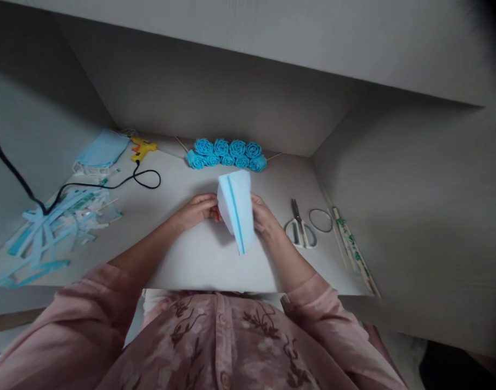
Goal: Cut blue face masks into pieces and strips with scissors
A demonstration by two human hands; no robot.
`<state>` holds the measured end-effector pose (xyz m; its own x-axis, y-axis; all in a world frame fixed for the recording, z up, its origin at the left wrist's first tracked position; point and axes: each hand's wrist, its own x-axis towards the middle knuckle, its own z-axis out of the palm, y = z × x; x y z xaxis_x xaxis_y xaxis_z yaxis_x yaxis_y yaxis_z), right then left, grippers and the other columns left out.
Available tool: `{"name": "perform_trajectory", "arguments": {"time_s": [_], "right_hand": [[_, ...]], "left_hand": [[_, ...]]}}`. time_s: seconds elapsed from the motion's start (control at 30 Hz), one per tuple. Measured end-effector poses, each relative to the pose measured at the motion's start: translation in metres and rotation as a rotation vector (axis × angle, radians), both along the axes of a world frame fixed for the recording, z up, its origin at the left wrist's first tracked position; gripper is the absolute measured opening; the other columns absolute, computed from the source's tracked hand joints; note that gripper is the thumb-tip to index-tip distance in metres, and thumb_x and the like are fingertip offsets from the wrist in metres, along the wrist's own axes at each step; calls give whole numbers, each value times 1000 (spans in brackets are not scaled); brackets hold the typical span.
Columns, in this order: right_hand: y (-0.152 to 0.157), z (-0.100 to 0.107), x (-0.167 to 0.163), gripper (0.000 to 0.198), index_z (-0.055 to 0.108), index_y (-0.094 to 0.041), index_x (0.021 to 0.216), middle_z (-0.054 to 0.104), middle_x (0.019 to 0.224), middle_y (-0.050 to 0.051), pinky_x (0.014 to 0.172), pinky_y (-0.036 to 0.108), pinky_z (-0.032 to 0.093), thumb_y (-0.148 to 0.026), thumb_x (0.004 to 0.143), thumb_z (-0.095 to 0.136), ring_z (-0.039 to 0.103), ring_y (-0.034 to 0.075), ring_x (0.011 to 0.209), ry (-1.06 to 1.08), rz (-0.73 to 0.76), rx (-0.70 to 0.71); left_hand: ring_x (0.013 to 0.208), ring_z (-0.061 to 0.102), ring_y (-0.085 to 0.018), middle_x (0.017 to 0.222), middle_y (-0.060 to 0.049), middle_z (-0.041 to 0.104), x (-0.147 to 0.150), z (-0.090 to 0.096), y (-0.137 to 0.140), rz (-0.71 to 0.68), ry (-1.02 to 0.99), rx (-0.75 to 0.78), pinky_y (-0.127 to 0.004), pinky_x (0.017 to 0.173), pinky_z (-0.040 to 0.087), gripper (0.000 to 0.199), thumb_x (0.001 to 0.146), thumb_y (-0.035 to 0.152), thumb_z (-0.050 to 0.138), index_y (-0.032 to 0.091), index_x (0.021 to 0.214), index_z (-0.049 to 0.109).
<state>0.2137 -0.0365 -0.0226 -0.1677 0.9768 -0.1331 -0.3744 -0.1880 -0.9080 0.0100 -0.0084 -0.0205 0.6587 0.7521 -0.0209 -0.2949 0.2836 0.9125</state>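
Work surface: pale grey desk (pixel 199 260) recessed in a grey-walled alcove (pixel 215 92) (dim, shadowed corners).

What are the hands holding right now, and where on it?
Both hands, left hand and right hand, hold a folded light-blue sheet by its opposite side edges.

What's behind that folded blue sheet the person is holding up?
Behind the folded sheet lies a row of blue paper roses against the back wall. The sheet hides the table directly behind it and some fingertips of both hands.
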Motion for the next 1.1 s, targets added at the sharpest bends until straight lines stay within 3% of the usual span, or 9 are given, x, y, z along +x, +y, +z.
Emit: {"name": "perform_trajectory", "arguments": {"time_s": [0.07,0.17,0.3,0.4,0.57,0.73,0.83,1.0,1.1], "right_hand": [[2,1,-6,39,62,-17,76,59,62,-3,51,23,39,-51,63,77,47,10,54,-124,-72,42],[3,2,-12,41,46,-19,62,39,54,-6,46,22,24,-52,70,70,31,7,50,-336,-213,130],[1,3,-13,47,32,-21,58,26,56,-6,48,24,18,-50,76,64,23,8,53,-498,-267,239],[0,5,-13,42,40,-20,60,32,58,-5,51,24,23,-50,77,63,29,9,56,-511,-261,273],[3,2,-14,35,56,-21,88,45,62,-6,54,23,31,-45,69,73,37,10,57,-372,-303,229],[5,-7,-13,36,45,-20,65,29,57,-7,51,23,23,-48,74,68,26,9,54,-452,-352,235],[11,-9,-4,35,46,-20,66,34,58,-6,53,22,26,-49,75,65,30,9,55,-479,-370,245],[36,-10,40,31,50,-22,82,55,73,-2,62,25,41,-53,77,55,50,14,66,-353,-758,213],[43,-8,62,41,49,-25,108,62,92,3,69,29,47,-48,75,55,59,17,79,-293,-892,189]], "left_hand": [[60,64,-18,70,-8,67,1,-3,5,53,-19,-40,-28,53,48,52,79,65,58,14,88,64],[44,51,-13,59,-4,59,1,-6,9,161,70,-49,-24,38,32,70,76,82,39,16,84,62],[42,42,-8,56,1,55,1,-3,5,310,292,107,-22,40,26,49,68,62,70,15,81,61],[55,52,-12,67,-1,64,3,-2,0,304,356,148,-23,49,36,43,61,46,81,14,85,65],[73,62,-21,78,-6,70,3,-8,0,365,336,144,-30,68,45,47,70,58,71,12,79,67],[83,67,-25,86,-8,73,1,-19,5,320,179,20,-33,76,48,51,77,59,66,12,96,68],[87,68,-26,90,-10,74,1,-20,8,339,140,-44,-36,80,50,51,75,54,69,11,102,67],[99,67,-27,100,-13,73,1,-15,12,440,28,-148,-40,93,50,43,80,45,67,10,106,63],[103,67,-25,105,-12,72,2,-10,12,474,-26,-213,-39,95,50,35,85,38,62,11,108,63]]}}
